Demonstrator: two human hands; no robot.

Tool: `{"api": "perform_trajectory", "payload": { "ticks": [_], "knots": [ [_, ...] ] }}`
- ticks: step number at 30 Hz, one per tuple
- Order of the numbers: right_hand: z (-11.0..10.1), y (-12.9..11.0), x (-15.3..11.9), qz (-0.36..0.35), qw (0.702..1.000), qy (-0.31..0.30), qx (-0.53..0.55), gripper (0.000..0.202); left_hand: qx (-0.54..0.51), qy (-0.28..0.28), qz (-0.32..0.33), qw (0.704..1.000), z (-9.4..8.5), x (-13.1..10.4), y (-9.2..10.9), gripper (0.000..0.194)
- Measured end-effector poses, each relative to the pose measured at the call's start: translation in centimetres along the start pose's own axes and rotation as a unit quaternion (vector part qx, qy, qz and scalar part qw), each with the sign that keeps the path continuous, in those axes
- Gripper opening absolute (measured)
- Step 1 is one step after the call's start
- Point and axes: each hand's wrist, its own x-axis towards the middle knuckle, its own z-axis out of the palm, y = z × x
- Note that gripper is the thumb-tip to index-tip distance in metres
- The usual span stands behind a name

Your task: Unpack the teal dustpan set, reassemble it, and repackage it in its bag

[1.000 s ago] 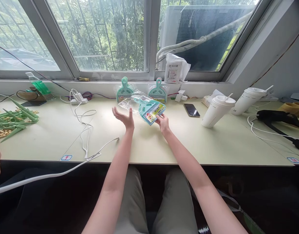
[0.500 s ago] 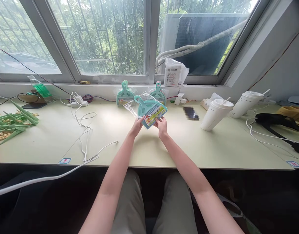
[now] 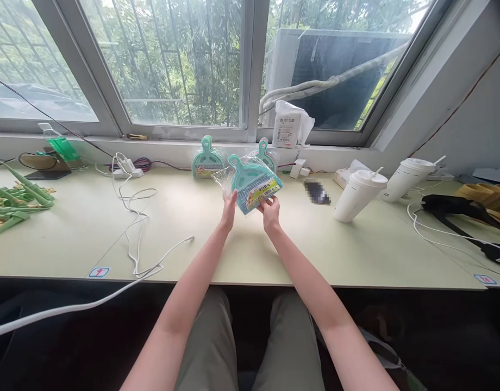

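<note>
A mint-green dustpan set (image 3: 254, 182) in a clear plastic wrapper is held tilted above the table, handle toward the upper left. A yellow printed label runs along its lower right part. My right hand (image 3: 270, 213) grips its lower edge, thumb in front and the other fingers partly hidden behind. At the left edge, my left hand (image 3: 229, 212) is upright with its fingers stretched out against the wrapper. Behind stand two similar wrapped dustpan sets, the left dustpan set (image 3: 207, 158) and the right dustpan set (image 3: 264, 152), leaning at the windowsill.
White cups (image 3: 361, 196) and a blurred phone (image 3: 317, 191) occupy the right side, near a black strap (image 3: 457, 209). White cables (image 3: 138, 233) cross the table's left part. Green leaf-like pieces (image 3: 19, 201) lie far left, below a bottle of green liquid (image 3: 62, 145).
My left hand has loosened from the dustpan set, its fingers now straighter along the edge. The set has turned slightly in my right hand. The view has shifted a little.
</note>
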Motion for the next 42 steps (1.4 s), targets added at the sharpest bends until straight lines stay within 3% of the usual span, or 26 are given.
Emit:
{"api": "perform_trajectory", "payload": {
  "ticks": [2,4,6,9,13,16,20,23,28,33,38,42],
  "knots": [
    [0.0,0.1,0.0,0.002,1.0,-0.007,-0.017,0.032,0.16,0.171,0.123,0.964,-0.5,-0.1,0.5,0.062],
    [0.0,0.4,0.0,0.003,0.999,-0.023,-0.04,0.031,0.299,0.234,0.212,0.9,-1.1,-0.1,1.1,0.047],
    [0.0,0.8,0.0,0.004,0.997,-0.044,-0.066,0.031,0.4,0.184,0.243,0.864,-1.6,0.0,1.4,0.034],
    [0.1,1.6,0.1,0.008,0.992,-0.066,-0.103,0.03,0.509,0.07,0.227,0.827,-1.9,0.4,1.2,0.025],
    [0.1,2.6,0.4,0.014,0.986,-0.075,-0.151,0.03,0.553,0.01,0.203,0.808,-1.8,0.5,0.4,0.014],
    [0.0,2.9,0.7,0.015,0.983,-0.076,-0.165,0.029,0.544,0.004,0.21,0.813,-1.4,0.1,0.2,0.013],
    [-0.3,3.0,1.1,0.015,0.982,-0.059,-0.177,0.028,0.522,0.001,0.235,0.82,-0.9,-0.4,0.5,0.027],
    [-0.6,2.9,1.3,0.018,0.983,-0.045,-0.18,0.028,0.537,-0.007,0.265,0.801,-0.7,-0.5,0.6,0.029],
    [-0.6,2.5,1.5,0.006,0.985,-0.06,-0.163,0.03,0.567,0.042,0.271,0.777,-1.0,0.1,-0.1,0.033],
    [-0.2,2.5,1.0,0.003,0.978,-0.062,-0.201,0.031,0.595,0.01,0.216,0.774,-1.7,0.6,-0.9,0.016],
    [0.1,2.6,0.9,0.007,0.984,-0.052,-0.172,0.028,0.617,0.002,0.211,0.758,-1.2,0.2,-0.9,0.028],
    [0.2,2.7,0.9,0.001,0.984,-0.048,-0.172,0.027,0.615,-0.047,0.23,0.753,-1.0,0.2,-1.1,0.03]
  ]
}}
